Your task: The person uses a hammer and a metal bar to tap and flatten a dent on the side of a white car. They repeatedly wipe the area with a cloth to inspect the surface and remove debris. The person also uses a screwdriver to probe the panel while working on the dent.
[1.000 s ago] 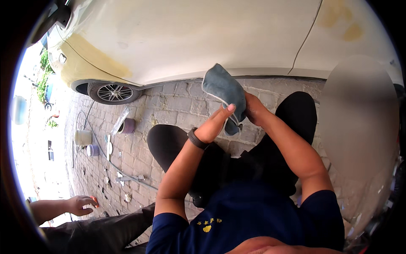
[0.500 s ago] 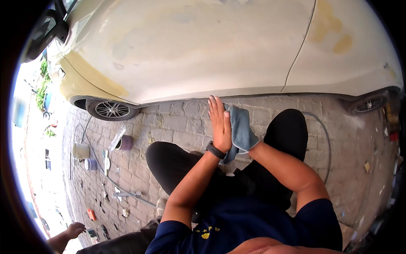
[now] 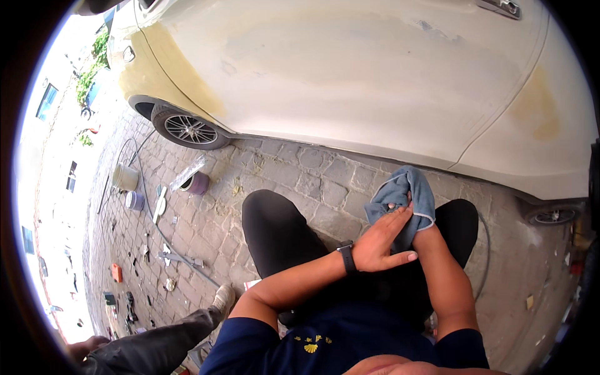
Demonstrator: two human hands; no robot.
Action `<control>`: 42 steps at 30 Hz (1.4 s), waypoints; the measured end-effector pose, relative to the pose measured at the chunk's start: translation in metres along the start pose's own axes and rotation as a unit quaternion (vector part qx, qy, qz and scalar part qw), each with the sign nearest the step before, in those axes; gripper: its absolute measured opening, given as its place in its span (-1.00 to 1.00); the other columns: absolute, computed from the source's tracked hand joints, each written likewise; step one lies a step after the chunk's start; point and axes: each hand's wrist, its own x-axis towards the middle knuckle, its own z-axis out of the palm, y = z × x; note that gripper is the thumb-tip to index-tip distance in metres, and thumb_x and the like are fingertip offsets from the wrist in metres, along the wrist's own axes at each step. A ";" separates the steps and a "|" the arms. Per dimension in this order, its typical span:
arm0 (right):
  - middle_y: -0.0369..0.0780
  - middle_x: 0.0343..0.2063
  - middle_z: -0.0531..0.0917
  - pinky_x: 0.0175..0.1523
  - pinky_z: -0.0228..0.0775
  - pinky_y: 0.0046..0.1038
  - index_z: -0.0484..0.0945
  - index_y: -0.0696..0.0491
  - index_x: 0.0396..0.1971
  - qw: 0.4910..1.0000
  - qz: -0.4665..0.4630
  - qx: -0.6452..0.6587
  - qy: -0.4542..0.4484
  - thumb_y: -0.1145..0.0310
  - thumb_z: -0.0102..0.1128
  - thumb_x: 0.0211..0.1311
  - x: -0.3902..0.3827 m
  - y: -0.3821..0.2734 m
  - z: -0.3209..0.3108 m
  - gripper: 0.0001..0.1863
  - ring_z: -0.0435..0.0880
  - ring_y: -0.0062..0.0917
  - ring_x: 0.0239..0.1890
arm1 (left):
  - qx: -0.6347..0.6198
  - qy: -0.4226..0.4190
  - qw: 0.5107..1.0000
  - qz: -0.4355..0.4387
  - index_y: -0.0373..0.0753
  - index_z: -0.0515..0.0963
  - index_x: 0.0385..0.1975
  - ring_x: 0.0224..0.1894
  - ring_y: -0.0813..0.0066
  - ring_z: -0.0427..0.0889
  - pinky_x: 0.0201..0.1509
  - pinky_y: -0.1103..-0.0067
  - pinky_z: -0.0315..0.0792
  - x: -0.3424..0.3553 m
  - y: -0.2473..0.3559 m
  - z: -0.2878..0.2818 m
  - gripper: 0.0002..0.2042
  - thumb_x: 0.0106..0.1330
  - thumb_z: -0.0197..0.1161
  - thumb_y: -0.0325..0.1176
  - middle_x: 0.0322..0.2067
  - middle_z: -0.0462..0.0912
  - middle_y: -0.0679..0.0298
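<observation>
A blue-grey cloth (image 3: 400,182) is bunched between my knees, below the car's side. My right hand (image 3: 425,235) holds it and is mostly covered by its folds. Across the cloth and right hand lies my left hand (image 3: 384,242), fingers fairly straight, thumb apart. A dark watch sits on my left wrist.
Above is a pale car (image 3: 350,75) with yellowish patches and two visible wheels. Left on the paving (image 3: 325,187) lie buckets (image 3: 125,177), a hose, an orange object (image 3: 116,272) and scattered tools. A co-worker's leg (image 3: 156,337) and hand enter at lower left.
Both my hands and the cloth have moved right and lower relative to my knees. My left hand has tipped rightward across the cloth. The view has shifted, and the co-worker's hand is lower.
</observation>
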 end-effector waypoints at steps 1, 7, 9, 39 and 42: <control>-0.18 -0.03 0.63 0.07 0.53 -0.33 0.50 0.02 0.15 0.998 -0.056 -0.025 0.000 -0.01 -0.02 0.55 0.006 -0.010 -0.009 -0.55 0.61 -0.33 -0.06 | -0.012 -0.016 1.000 0.012 -0.51 0.09 0.49 0.58 -0.28 -0.04 0.62 0.13 -0.14 -0.008 0.002 -0.009 -0.12 0.39 0.26 0.05 0.50 0.00 -0.38; -0.12 0.20 0.55 0.37 0.32 -0.29 0.39 0.16 0.28 0.945 -0.228 -0.229 -0.047 0.02 -0.01 0.51 0.035 -0.069 -0.045 -0.43 0.51 -0.26 0.24 | -0.502 0.098 0.858 -0.058 -0.25 -0.03 0.59 0.65 0.02 -0.27 0.64 0.11 -0.33 -0.039 -0.017 -0.004 -0.21 0.57 -0.09 0.19 0.62 -0.22 -0.02; -0.10 0.26 0.50 0.41 0.26 -0.28 0.35 0.17 0.33 0.905 -0.258 -0.324 -0.096 0.03 -0.05 0.54 0.011 -0.059 -0.016 -0.41 0.47 -0.26 0.29 | -0.617 0.205 0.754 -0.092 -0.20 -0.21 0.62 0.66 0.13 -0.30 0.65 0.23 -0.26 -0.034 -0.016 -0.001 -0.19 0.60 -0.15 0.20 0.63 -0.34 0.08; -0.07 0.30 0.48 0.30 0.39 -0.33 0.31 0.22 0.37 0.904 -0.227 -0.322 -0.166 -0.01 -0.10 0.53 -0.116 0.030 0.062 -0.34 0.53 -0.33 0.26 | -0.099 0.201 0.969 0.103 -0.47 0.34 0.32 0.08 -0.29 0.55 0.19 0.14 0.45 -0.056 0.009 0.043 -0.31 0.28 0.23 -0.10 0.05 0.56 -0.28; -0.08 0.27 0.51 0.25 0.43 -0.34 0.34 0.21 0.35 0.870 -0.273 -0.385 -0.147 0.00 -0.09 0.52 -0.116 0.023 0.052 -0.35 0.57 -0.34 0.22 | -0.134 0.103 0.980 0.104 -0.38 0.63 0.05 0.15 -0.28 0.53 0.27 0.19 0.42 -0.065 0.010 0.031 -0.52 0.30 0.30 -0.10 0.13 0.55 -0.26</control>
